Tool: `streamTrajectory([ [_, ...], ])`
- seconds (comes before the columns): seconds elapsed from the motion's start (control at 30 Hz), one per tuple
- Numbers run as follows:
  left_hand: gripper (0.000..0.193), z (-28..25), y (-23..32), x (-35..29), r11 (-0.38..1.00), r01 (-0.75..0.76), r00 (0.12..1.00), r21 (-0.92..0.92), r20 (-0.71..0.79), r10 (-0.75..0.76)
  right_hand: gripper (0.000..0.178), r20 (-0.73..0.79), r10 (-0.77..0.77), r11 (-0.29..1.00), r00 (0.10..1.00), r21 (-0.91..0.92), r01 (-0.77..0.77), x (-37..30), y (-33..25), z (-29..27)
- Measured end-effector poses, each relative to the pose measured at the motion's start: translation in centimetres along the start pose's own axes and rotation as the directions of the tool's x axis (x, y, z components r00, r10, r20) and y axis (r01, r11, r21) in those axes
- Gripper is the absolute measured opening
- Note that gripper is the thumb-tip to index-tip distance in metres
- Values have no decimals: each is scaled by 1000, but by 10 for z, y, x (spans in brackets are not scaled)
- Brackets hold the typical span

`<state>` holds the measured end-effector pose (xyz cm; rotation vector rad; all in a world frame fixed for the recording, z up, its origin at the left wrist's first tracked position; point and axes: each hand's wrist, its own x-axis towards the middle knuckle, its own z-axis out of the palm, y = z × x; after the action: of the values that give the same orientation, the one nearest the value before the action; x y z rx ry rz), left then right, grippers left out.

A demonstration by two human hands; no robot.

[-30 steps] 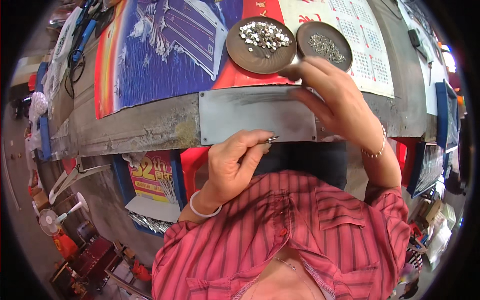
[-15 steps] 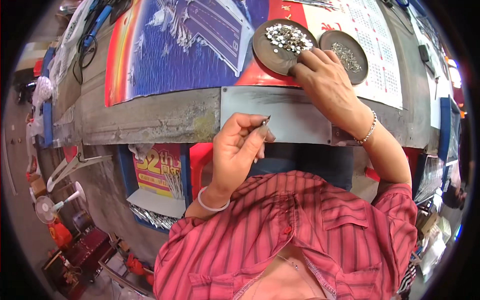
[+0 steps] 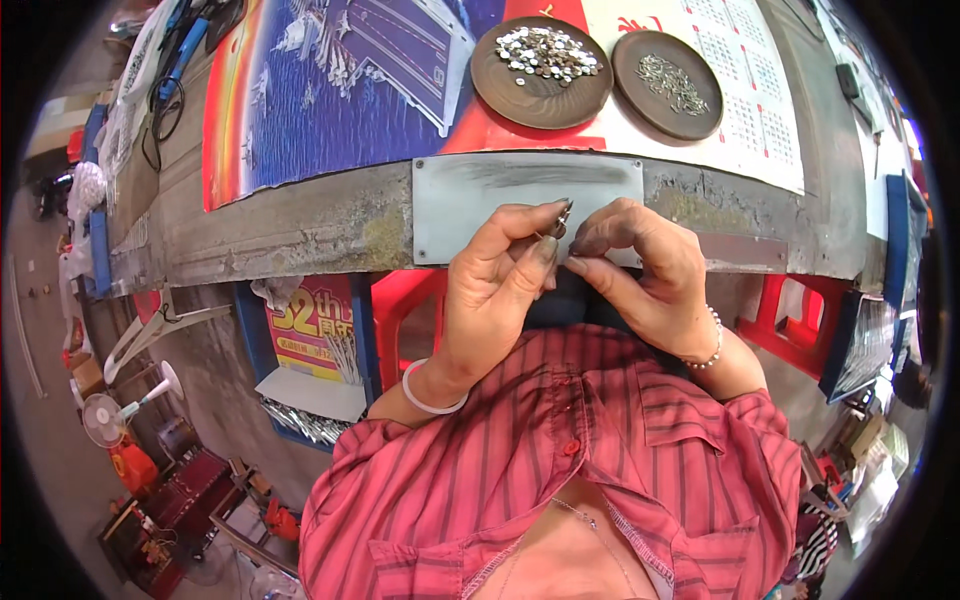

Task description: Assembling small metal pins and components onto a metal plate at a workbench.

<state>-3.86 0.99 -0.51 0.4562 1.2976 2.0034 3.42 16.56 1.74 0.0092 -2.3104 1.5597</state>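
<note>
My left hand [image 3: 500,280] is closed in a pinch on a small metal piece [image 3: 563,216] with a dark pointed tip; its kind is too small to make out. Close beside it, my right hand [image 3: 645,270] has thumb and forefinger drawn together near that piece. Whatever the right fingertips hold, if anything, is too small to see. Both hands are over the front edge of the table, by a pale metal plate [image 3: 470,215] screwed to it. Beyond them lie a brown round dish [image 3: 540,112] of small shiny discs [image 3: 560,60] and another brown dish [image 3: 690,125] of tiny metal pins [image 3: 672,85].
A blue-and-red poster [image 3: 340,140] covers much of the worn table [image 3: 300,235]. Blue-handled pliers [image 3: 185,50] lie at the far left. Under the table are a blue bin [image 3: 360,345] with thin metal rods and a red plastic stool [image 3: 400,320].
My right hand has come back from the dishes toward my body and now meets the left hand. The left hand has shifted slightly right, still pinching the metal piece.
</note>
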Motion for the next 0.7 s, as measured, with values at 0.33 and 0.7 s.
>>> streamTrajectory([
  [0.33,31,23,-7,-5,998,-62,992,21,107,60,15,-228,-42,987,973,141,76,-13,7,-3],
  [0.7,31,38,-7,-19,971,-179,971,159,189,148,22,158,399,394,903,860,-325,-32,2,-19],
])
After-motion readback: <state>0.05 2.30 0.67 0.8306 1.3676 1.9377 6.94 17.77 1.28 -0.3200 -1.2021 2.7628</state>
